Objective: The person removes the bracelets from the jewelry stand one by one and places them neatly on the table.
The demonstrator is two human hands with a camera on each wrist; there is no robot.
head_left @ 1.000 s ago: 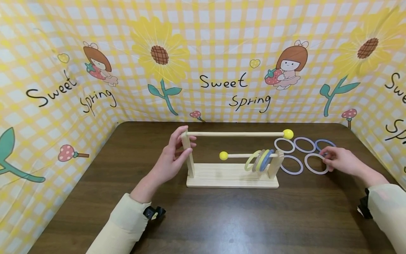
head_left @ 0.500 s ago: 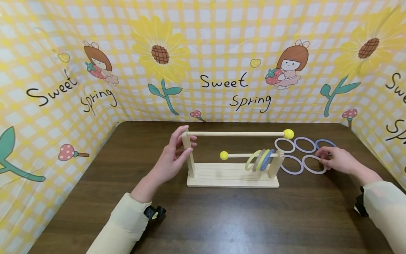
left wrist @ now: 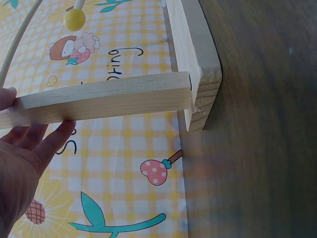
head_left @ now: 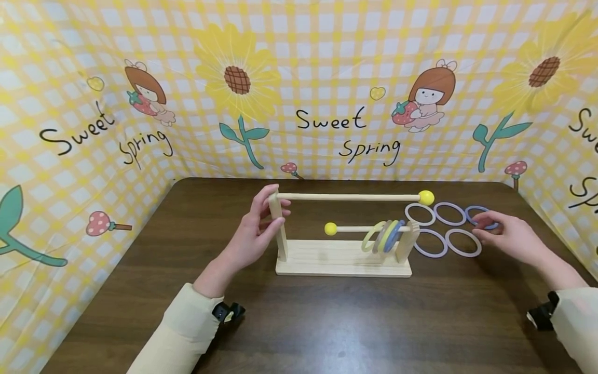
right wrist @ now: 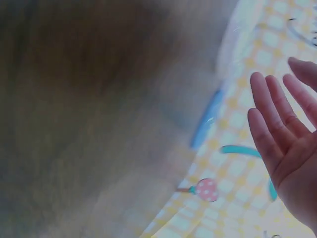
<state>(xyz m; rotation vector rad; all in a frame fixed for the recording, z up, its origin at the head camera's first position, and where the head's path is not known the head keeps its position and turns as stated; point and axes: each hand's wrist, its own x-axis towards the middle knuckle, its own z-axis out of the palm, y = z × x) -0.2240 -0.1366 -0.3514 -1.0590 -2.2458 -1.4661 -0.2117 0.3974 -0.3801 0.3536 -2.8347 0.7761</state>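
A pale wooden stand point(head_left: 345, 265) with a flat rectangular base sits on the dark brown wood-grained table point(head_left: 303, 322). Its long upper rod point(head_left: 348, 197) points to three o'clock and its shorter lower rod point(head_left: 352, 229) to nine, each tipped with a yellow ball. Only the head view shows the four thin yellow, brownish and blue rings point(head_left: 385, 242) hanging on the lower rod. It also shows five loose whitish, lavender and blue rings point(head_left: 469, 255) lying at three o'clock from the stand. The left wrist view alone shows closely how the square left upright point(left wrist: 104, 99) meets the base; the right wrist view catches the loose blue ring point(right wrist: 207, 120) nearly edge-on.

The left hand point(head_left: 254, 228), at ten o'clock from the base, grips the upright near its top, thumb on the near side, forearm slanting in from seven. The right hand point(head_left: 518, 239), at three o'clock, holds nothing: its fingers extend towards ten o'clock over the blue ring in the head view, and its wrist view shows them loosely spread, the thumb apart.

Black devices sit at both wrists, below cream sleeves. Yellow checked fabric point(head_left: 327, 72) rises behind.
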